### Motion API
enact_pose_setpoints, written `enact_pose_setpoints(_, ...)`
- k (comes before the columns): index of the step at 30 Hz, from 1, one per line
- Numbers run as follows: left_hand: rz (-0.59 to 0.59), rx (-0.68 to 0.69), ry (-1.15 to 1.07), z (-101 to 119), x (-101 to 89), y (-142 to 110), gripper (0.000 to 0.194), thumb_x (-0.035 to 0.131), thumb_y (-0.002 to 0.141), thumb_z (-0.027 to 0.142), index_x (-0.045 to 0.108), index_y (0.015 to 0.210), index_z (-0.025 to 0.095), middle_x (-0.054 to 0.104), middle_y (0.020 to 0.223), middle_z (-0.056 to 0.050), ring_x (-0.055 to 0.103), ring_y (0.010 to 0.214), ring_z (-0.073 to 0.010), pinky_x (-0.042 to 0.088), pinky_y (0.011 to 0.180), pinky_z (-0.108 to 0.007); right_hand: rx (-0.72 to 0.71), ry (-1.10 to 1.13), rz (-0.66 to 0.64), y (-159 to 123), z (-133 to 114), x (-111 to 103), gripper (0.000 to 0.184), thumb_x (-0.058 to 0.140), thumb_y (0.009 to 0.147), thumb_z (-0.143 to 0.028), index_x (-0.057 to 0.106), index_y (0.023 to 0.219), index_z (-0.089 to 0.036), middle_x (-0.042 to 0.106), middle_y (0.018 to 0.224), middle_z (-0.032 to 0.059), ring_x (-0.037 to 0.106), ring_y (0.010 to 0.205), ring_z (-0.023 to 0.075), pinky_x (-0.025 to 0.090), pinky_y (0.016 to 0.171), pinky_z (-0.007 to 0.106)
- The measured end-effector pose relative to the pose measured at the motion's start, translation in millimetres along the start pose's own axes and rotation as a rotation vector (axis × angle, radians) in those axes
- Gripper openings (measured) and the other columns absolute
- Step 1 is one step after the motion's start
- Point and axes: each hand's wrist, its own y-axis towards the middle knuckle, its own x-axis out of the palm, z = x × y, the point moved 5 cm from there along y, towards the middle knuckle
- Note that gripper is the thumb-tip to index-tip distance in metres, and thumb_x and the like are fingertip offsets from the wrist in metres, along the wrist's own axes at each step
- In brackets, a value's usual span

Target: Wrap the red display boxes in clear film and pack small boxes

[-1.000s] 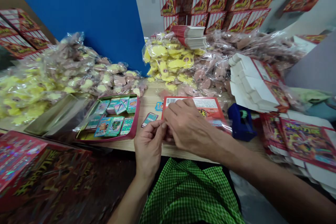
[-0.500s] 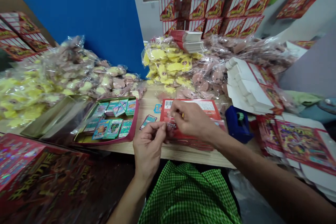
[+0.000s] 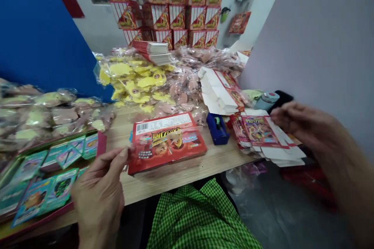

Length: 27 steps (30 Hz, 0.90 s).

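My left hand is at the near left side of the flat red pack. My thumb and first finger come close together right by its left edge. I can't tell if they pinch the edge, or something thin and clear, or nothing at all.

The red pack lies flat on the wooden table, in the middle. It has a white strip with bar lines along its far side, and a shiny front with pictures.

My right hand is well apart from it, on the right side. It is blurry and its fingers are bent. I can't tell how wide they are or if they have hold of something. The pile of small red packs is the thing nearest to it, with white card under the packs.

Between the red pack and that pile sits a dark blue tape holder. Just past it are white folded boxes.

On the near left is a pink tin with blue and green cards in it. On the far side are yellow toys and pinkish-brown toys in clear bags. A green checked cloth is on my lap.
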Motion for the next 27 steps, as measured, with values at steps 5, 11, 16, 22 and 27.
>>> enact_pose_setpoints(5, 0.008, -0.002, -0.015, 8, 1.6, -5, 0.022, 0.092, 0.062, 0.026, 0.078, 0.076, 0.017, 0.078, 0.075, 0.001, 0.070, 0.072, -0.0106, 0.058, 0.076, -0.017, -0.153, -0.336, -0.307, -47, -12, 42, 0.040, 0.062, 0.095, -0.049, 0.070, 0.124, -0.023, 0.070, 0.126, 0.0124, 0.066, 0.116, 0.0342, 0.054, 0.099, 0.050)
enact_pose_setpoints(11, 0.025, -0.004, -0.011, 16, -1.8, -13, 0.023, 0.092, 0.060, 0.029, 0.078, 0.075, 0.017, 0.078, 0.076, 0.000, 0.070, 0.072, -0.0094, 0.057, 0.076, -0.015, -0.540, -0.114, -0.694, -7, -114, 158, 0.039, 0.046, 0.107, -0.038, 0.061, 0.139, -0.021, 0.057, 0.148, 0.0079, 0.053, 0.135, 0.0251, 0.040, 0.116, 0.042)
enact_pose_setpoints(16, 0.051, -0.016, -0.020, 15, -0.6, -11, 0.026, 0.093, 0.053, 0.029, 0.079, 0.071, 0.016, 0.077, 0.072, -0.001, 0.068, 0.068, -0.0095, 0.055, 0.071, -0.016, -0.651, -0.345, -1.182, -6, -138, 235, 0.038, 0.058, 0.100, -0.032, 0.062, 0.135, -0.017, 0.068, 0.128, 0.0117, 0.063, 0.112, 0.0251, 0.050, 0.092, 0.034)
enact_pose_setpoints(22, 0.016, -0.024, -0.031, 9, 1.6, -4, 0.025, 0.092, 0.057, 0.029, 0.079, 0.074, 0.016, 0.076, 0.070, -0.001, 0.065, 0.066, -0.0086, 0.053, 0.067, -0.016, -0.605, -0.590, -1.140, -7, -129, 232, 0.027, 0.046, 0.098, -0.016, 0.072, 0.092, -0.011, 0.064, 0.075, 0.0051, 0.050, 0.064, 0.0150, 0.037, 0.062, 0.027)
enact_pose_setpoints(27, 0.023, -0.010, -0.056, 7, 8.4, -2, 0.017, 0.089, 0.059, 0.023, 0.078, 0.070, 0.017, 0.073, 0.067, 0.001, 0.064, 0.061, -0.0083, 0.054, 0.062, -0.017, -0.379, -0.187, -0.984, 15, -114, 157, 0.037, 0.052, 0.098, -0.047, 0.071, 0.086, -0.017, 0.057, 0.069, 0.0003, 0.046, 0.059, 0.0125, 0.036, 0.057, 0.026)
